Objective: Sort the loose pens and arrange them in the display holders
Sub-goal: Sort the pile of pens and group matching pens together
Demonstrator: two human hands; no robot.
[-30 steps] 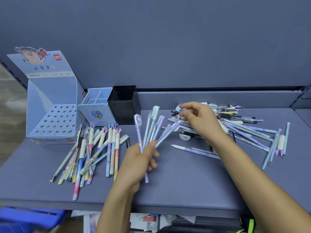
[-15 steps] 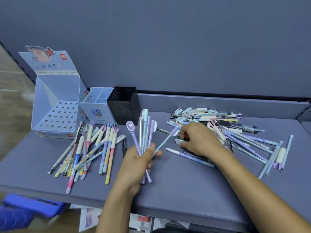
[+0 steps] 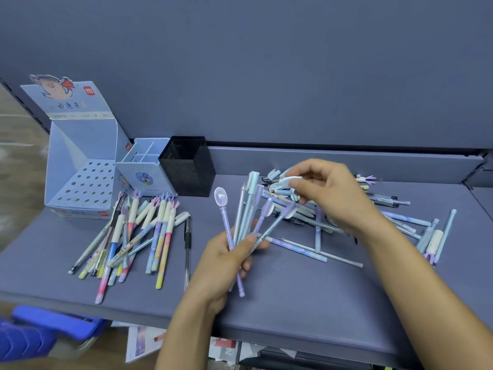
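Three holders stand far left: perforated display box [image 3: 80,188], divided blue holder [image 3: 145,166], black mesh cup [image 3: 186,166]. No pens show in any, but the cup's inside is too dark to check. A sorted pile [image 3: 162,231] lies in front of them on the shelf [image 3: 293,303]. The left hand [image 3: 224,260] is curled round a fanned bunch of purple-blue pens [image 3: 246,209], tops up. The right hand [image 3: 333,193] is over the unsorted pile [image 3: 405,218], fingertips pinching a pale blurred piece [image 3: 284,182]; pen top or loose cap, can't tell. Step: gathering matching pens. Next, probably add the pick to the bunch if it matches. Pens under the right hand are hidden.
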